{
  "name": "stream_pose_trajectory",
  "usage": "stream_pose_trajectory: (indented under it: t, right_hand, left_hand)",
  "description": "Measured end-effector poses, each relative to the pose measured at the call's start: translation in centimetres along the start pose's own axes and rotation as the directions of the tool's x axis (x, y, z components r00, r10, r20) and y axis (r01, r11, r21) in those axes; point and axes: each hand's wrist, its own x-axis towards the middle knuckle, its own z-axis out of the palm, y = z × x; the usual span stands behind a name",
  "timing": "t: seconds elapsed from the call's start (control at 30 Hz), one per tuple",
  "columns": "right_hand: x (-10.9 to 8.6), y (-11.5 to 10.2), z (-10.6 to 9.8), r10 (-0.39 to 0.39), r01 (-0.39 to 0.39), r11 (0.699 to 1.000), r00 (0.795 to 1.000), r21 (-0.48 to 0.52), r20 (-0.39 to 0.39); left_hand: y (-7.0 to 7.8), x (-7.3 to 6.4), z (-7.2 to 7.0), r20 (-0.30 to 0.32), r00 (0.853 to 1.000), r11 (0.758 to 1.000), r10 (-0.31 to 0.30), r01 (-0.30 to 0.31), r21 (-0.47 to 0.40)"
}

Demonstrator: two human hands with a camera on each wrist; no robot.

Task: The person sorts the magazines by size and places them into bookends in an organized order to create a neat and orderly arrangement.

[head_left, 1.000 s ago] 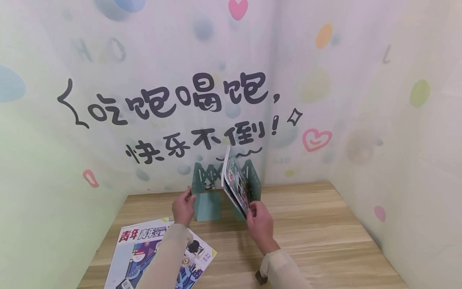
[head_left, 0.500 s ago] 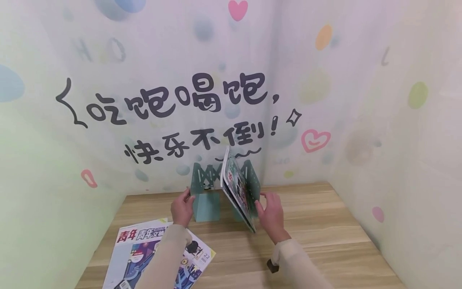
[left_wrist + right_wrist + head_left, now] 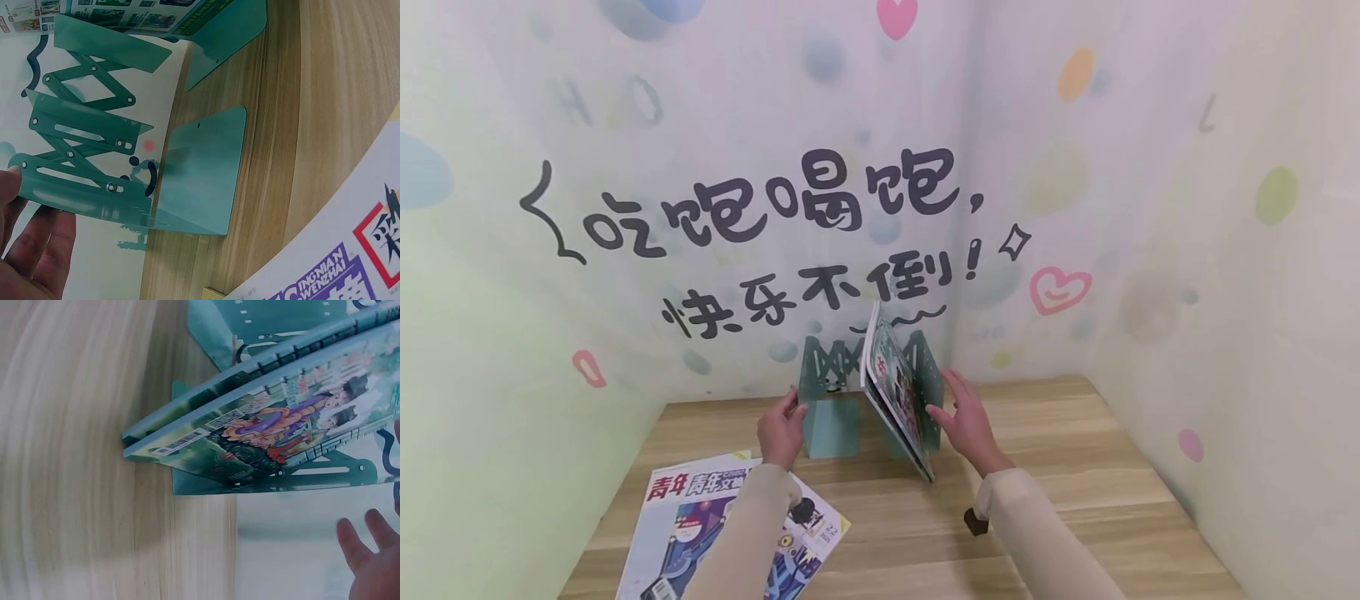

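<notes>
A green expandable metal bookend (image 3: pixel 832 429) stands on the table against the wall, its crossed links showing in the left wrist view. My left hand (image 3: pixel 781 429) pinches the upright left end plate (image 3: pixel 81 200) between thumb and fingers. Two magazines (image 3: pixel 275 419) stand together in the right part, leaning, their lower corners jutting forward past the base. At the right end plate (image 3: pixel 931 387) is my right hand (image 3: pixel 968 427), its fingers extended and spread on the outer side and its thumb toward the front edge. Whether it touches the plate is hard to tell.
Several magazines (image 3: pixel 655 533) lie overlapped on the table's left front, partly under the left sleeve (image 3: pixel 741 533). Printed walls (image 3: pixel 1075 208) enclose the wooden table (image 3: pixel 1075 483) at the back and sides. A small dark object (image 3: pixel 976 522) shows beside the right cuff.
My right hand has let go of the standing magazines' lower edge and moved right and slightly back to the right end plate. The left hand keeps its grip in place.
</notes>
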Motion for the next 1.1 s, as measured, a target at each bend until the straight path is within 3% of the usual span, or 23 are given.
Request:
stream_pose_trajectory:
  t: [0.33, 0.57, 0.7, 0.83, 1.1]
  right_hand:
    - [1.7, 0.4, -0.2, 0.08, -0.104, 0.975, 0.989, 0.198, 0.126]
    - [2.1, 0.8, -0.5, 0.193, -0.24, 0.933, 0.962, 0.267, 0.192]
    - [2.2, 1.0, -0.6, 0.218, -0.282, 0.906, 0.95, 0.314, 0.222]
    - [2.2, 1.2, -0.6, 0.234, -0.304, 0.894, 0.943, 0.33, 0.235]
    - [2.1, 1.1, -0.5, 0.23, -0.292, 0.897, 0.95, 0.331, 0.212]
  left_hand:
    - [0.2, 0.0, 0.1, 0.007, 1.0, 1.0, 0.008, -0.008, -0.006]
    - [0.1, 0.1, 0.2, 0.006, 1.0, 1.0, 0.002, -0.002, -0.002]
    - [0.1, 0.0, 0.1, 0.004, 1.0, 1.0, 0.004, -0.004, -0.001]
    - [0.1, 0.0, 0.1, 0.011, 1.0, 1.0, -0.005, 0.005, 0.002]
    - [0.1, 0.0, 0.0, 0.017, 1.0, 1.0, -0.009, 0.009, -0.012]
